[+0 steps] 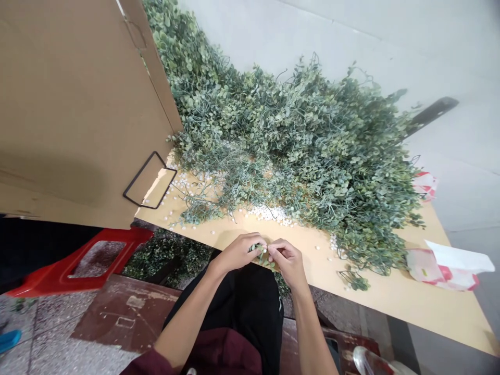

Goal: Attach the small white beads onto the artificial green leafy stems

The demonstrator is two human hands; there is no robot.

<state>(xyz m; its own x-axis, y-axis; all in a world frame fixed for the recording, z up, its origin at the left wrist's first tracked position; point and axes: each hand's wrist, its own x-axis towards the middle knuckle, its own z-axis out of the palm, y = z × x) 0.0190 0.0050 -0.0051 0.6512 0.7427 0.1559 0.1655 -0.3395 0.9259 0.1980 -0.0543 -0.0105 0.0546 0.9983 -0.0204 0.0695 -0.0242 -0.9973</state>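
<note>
Green sprig: at the table's near edge, pinched in the left hand; right hand's fingertips closed beside it, contents unclear. Beyond, on the table: white beads, foliage heap. Table's right end: red-and-white bag, contents not discernible.

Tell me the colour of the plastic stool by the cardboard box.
The stool is bright red, seen best in the head view.

- We see a large brown cardboard box at the left edge of the tabletop
- A red plastic stool below the tabletop's near-left corner
- A red-and-white plastic bag near its right edge
</note>
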